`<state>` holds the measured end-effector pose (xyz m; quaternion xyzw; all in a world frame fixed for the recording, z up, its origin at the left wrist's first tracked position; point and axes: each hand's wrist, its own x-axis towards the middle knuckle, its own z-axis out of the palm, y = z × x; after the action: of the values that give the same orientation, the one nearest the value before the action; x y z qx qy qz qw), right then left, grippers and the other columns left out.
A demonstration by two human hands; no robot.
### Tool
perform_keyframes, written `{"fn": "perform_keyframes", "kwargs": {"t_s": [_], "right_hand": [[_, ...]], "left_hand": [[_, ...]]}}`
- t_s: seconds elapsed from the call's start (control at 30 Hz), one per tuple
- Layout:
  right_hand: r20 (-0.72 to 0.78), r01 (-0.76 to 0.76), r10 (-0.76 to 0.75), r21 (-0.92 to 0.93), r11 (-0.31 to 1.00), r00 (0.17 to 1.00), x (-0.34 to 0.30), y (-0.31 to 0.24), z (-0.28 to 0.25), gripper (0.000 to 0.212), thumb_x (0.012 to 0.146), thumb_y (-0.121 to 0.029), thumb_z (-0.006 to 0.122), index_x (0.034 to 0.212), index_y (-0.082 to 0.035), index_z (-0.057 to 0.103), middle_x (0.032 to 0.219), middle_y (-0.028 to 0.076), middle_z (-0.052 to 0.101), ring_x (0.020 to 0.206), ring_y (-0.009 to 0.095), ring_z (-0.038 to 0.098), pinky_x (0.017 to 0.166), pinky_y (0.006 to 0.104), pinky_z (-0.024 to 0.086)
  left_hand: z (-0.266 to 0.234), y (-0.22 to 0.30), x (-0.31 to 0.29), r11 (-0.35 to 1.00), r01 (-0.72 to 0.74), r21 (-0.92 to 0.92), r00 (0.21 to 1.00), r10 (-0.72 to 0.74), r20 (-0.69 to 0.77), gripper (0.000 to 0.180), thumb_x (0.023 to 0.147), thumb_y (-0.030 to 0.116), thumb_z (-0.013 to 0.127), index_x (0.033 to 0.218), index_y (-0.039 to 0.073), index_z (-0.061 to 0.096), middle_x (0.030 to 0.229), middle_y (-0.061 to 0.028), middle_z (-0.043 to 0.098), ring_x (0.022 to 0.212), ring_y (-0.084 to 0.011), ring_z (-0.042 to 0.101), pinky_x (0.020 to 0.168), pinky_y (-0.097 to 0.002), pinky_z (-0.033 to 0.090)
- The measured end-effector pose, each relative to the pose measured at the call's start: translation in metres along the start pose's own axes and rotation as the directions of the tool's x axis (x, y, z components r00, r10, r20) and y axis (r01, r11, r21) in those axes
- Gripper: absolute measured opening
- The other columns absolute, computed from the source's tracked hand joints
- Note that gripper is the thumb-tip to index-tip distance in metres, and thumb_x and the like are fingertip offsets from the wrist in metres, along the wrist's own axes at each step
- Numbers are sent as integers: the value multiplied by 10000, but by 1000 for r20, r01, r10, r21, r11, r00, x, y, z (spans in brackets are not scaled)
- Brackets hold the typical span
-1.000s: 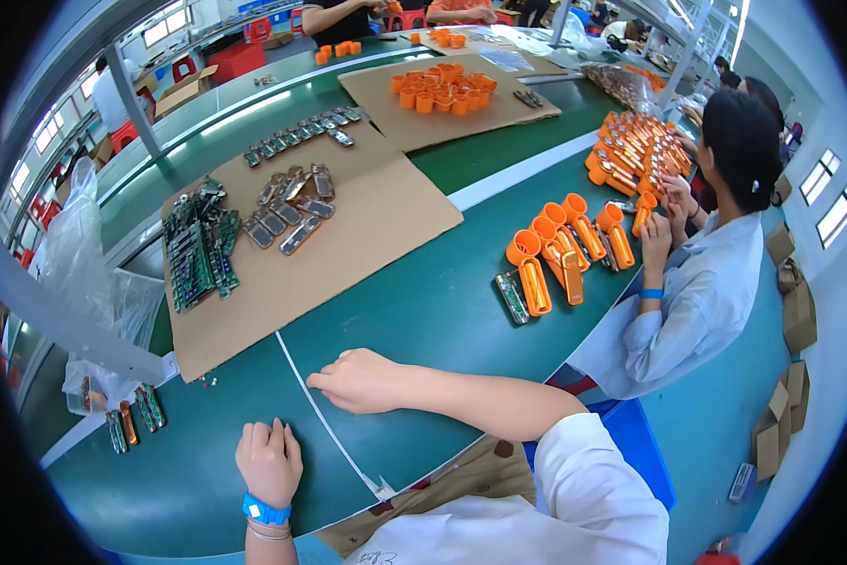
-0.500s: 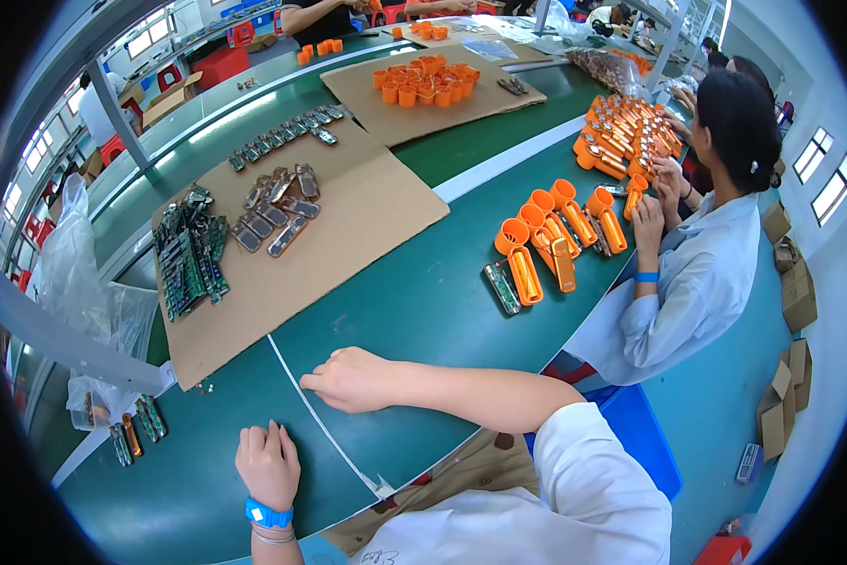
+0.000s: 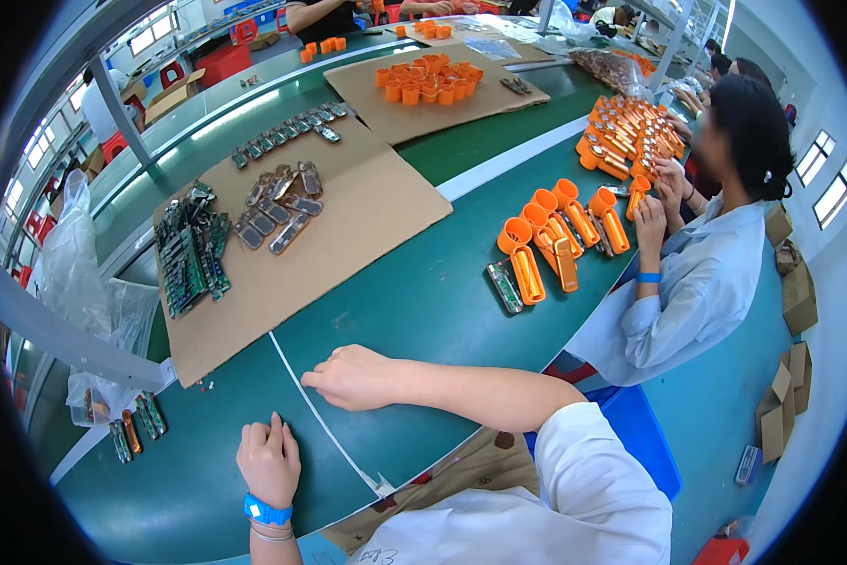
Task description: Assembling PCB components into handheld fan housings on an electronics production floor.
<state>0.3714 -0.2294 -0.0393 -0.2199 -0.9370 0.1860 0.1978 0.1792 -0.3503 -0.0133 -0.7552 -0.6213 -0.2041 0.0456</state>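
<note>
My right hand (image 3: 350,379) rests on the green table, its fingers curled into a loose fist beside a thin white line (image 3: 310,414). Left of that line, my left hand (image 3: 269,463) lies on the tabletop with its fingers bent inward and close together. Nothing shows in either hand. Just beyond them is a cardboard sheet (image 3: 348,254) with a heap of green circuit boards (image 3: 193,250) and several grey-topped oblong modules (image 3: 277,212). A few small boards (image 3: 150,414) lie left of my left hand.
Orange cups with oblong cases (image 3: 527,273) stand to the right, near a co-worker (image 3: 697,254) handling an orange piece. More orange cups (image 3: 428,80) sit on a farther cardboard sheet. A metal post (image 3: 65,325) and plastic bags (image 3: 70,254) are at the left; a blue bin (image 3: 640,438) is below the table edge.
Both my hands stay in place. The co-worker at the right has turned their head toward my side. The whole view has shifted very slightly.
</note>
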Motion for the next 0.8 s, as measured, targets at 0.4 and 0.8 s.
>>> {"fn": "perform_keyframes", "kwargs": {"t_s": [0.4, 0.8], "right_hand": [[-27, 19, -18, 53, 998, 999, 0, 1, -1, 181, 779, -103, 575, 943, -28, 564, 750, 145, 632, 664, 340, 626, 603, 431, 500], [-14, 12, -11, 43, 999, 1000, 0, -1, -1, 174, 779, -100, 573, 936, -27, 556, 753, 144, 634, 674, 337, 627, 613, 431, 501]], "left_hand": [[1, 0, -1, 1000, 1, -31, 1000, -2, -11, 141, 786, 12, 624, 903, -46, 676, 674, -102, 481, 633, -246, 497, 523, -362, 405], [1, -1, -1, 998, -16, 54, 998, 19, -53, 53, 761, 16, 661, 781, -28, 641, 669, -101, 479, 640, -263, 499, 526, -375, 412]]}}
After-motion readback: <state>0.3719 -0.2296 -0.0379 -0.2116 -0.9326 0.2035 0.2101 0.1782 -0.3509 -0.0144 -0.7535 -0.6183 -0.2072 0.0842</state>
